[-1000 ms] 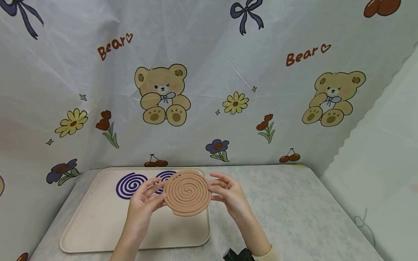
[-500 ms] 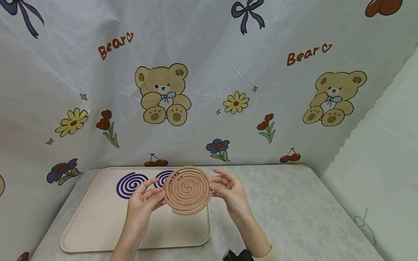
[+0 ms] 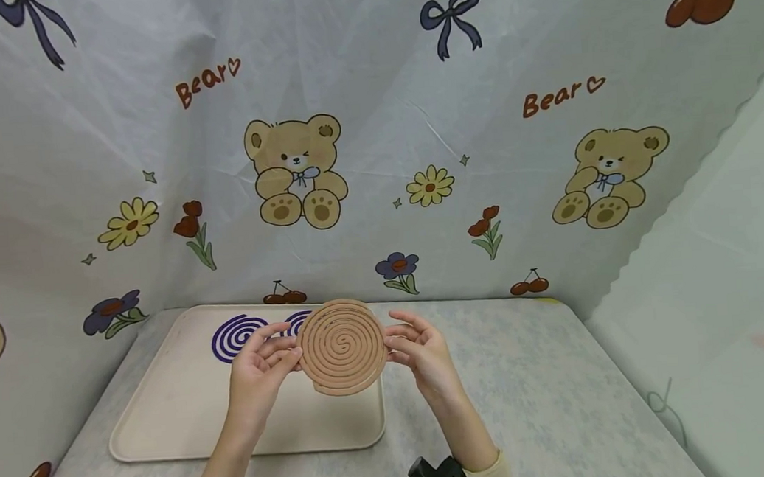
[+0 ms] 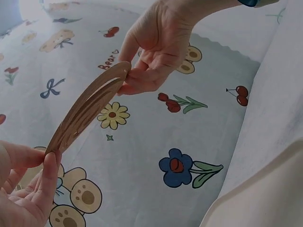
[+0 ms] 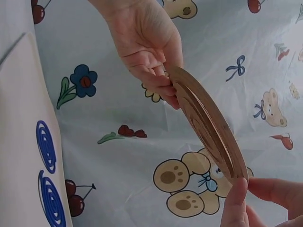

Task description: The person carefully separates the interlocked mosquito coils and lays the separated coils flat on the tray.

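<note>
A brown mosquito coil [image 3: 343,347] is held up over the tray's right part, its spiral face toward the head camera. My left hand [image 3: 255,373] pinches its left edge between thumb and fingers. On the opposite edge, the thumb and fingers of my right hand [image 3: 428,355] pinch the rim. Seen from the side in the right wrist view, the coil [image 5: 226,127] looks slightly bowed, with narrow gaps between its rings. Two dark blue spirals lie on the tray's back part; the left spiral [image 3: 236,340] shows mostly, while the right spiral [image 3: 297,321] is largely hidden behind the coil.
The beige tray [image 3: 175,423] with a raised rim sits on the left of the grey mottled table [image 3: 533,398]. A patterned cloth with bears [image 3: 298,174] hangs behind and at the sides. Black gear [image 3: 438,475] is strapped at the right wrist.
Half a second ago, an arc-shaped gap showed near the coil's upper edge; now its rings look more even in the head view. Both hands keep their grip and have barely moved.
</note>
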Tool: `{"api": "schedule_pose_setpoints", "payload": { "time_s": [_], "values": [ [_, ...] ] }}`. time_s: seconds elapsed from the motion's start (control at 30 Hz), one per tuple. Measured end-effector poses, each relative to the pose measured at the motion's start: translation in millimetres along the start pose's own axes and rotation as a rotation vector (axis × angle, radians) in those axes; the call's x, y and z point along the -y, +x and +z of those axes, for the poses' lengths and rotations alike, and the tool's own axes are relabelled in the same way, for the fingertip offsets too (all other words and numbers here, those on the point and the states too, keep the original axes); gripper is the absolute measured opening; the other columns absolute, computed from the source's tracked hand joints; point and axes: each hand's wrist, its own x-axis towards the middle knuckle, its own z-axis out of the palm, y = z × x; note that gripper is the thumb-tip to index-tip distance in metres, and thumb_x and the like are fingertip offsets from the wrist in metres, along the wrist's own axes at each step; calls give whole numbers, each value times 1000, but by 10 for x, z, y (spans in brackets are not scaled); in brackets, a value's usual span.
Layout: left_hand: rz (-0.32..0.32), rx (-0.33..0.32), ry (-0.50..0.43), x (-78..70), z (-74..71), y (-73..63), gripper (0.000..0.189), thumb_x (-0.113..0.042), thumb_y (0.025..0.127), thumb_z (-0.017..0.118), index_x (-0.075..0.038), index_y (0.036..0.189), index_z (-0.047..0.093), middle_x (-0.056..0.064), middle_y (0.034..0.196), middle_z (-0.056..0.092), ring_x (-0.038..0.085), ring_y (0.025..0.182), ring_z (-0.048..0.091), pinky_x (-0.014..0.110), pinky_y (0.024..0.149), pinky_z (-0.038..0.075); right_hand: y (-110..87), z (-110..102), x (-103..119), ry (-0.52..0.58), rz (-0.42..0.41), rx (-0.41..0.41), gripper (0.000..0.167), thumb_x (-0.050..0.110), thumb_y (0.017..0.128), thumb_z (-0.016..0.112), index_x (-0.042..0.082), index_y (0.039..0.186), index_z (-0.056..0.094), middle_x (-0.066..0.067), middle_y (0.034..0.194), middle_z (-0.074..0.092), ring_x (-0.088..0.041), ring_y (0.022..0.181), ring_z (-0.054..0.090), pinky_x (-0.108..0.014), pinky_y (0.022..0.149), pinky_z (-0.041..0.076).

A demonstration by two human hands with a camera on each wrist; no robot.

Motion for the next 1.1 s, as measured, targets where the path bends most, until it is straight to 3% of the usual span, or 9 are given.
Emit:
{"api": "schedule_pose_setpoints", "payload": {
  "time_s": [0.1,0.3,0.4,0.67,0.8,0.97,1.1],
  "values": [
    [-16,23,4,-3,-2,0,40,2,86,65,1,123,50,-9,88,68,4,76,66,20,68,59,-12,-3,21,-26,-12,24,47,-9,84,58,-2,129,49,3,82,66,-8,63,63,-21,58,56],
    [-130,152,-20,2,-23,4,44,-2,88,63,2,128,43,-10,87,69,6,78,68,23,74,59,-48,-26,69,-124,-42,76,47,-4,84,60,2,130,51,3,85,63,-6,57,59,-20,52,52],
    [-170,176,-54,11,-23,16,42,-3,89,62,-1,127,44,-11,89,70,6,80,68,23,76,59,-65,-49,84,-178,-61,94,46,-4,85,60,2,130,51,3,85,63,-5,59,61,-20,52,52],
    [-224,144,-110,49,-18,39,37,-1,90,58,-6,124,45,-12,85,70,4,79,67,21,77,58,-60,-70,71,-193,-117,122,45,-3,86,62,-1,129,50,5,88,65,-5,65,63,-20,57,54],
    [-200,116,-89,62,-6,46,39,1,89,59,-4,124,45,-13,84,70,4,77,67,22,75,58,-47,-78,63,-181,-118,130,45,-5,86,61,-2,129,49,5,87,66,-5,65,63,-20,56,54],
    [-133,61,-32,50,2,41,40,2,86,63,-3,123,47,-12,84,70,4,76,68,23,72,59,-27,-86,68,-180,-54,146,48,-5,86,59,-2,132,47,6,83,66,-4,62,62,-20,55,54],
    [-137,71,-32,41,-6,27,38,0,87,63,-3,121,48,-13,85,70,4,76,68,22,73,59,-35,-98,88,-191,-54,182,52,-4,86,59,-2,136,44,8,86,67,-4,65,63,-20,56,55]
  ]
}}
